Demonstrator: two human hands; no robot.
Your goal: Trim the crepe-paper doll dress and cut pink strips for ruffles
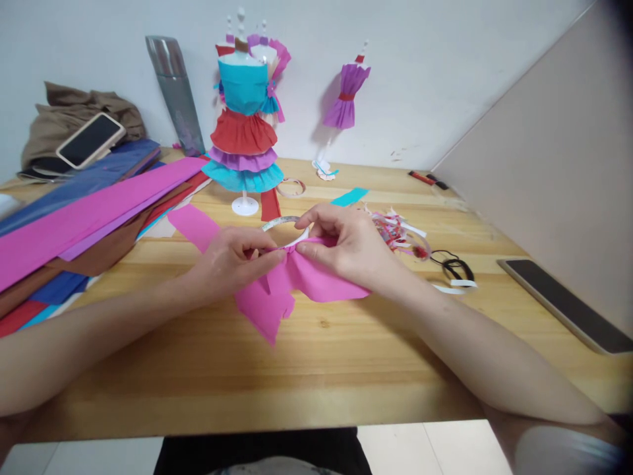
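Note:
Both my hands are above the middle of the wooden table, pinching a strip of pink crepe paper point(329, 280). My left hand point(237, 260) has thumb and forefinger closed on the paper's upper edge. Close beside it, my right hand point(341, 241) pinches the same edge, where the paper is gathered into small folds. Behind the fingertips, a thin ring like a roll of tape point(279, 221) touches the upper edge, with my right forefinger by its rim. More pink paper hangs below the left hand. Another pink strip point(192, 224) lies behind the left hand.
Colored crepe paper sheets point(99, 218) fill the left side. Small dress forms in layered paper dresses point(244, 145) and a purple dress point(347, 95) stand at the back. A flask point(178, 99), a phone point(91, 140), paper scraps point(395, 231) and a dark flat device point(568, 303) surround the hands.

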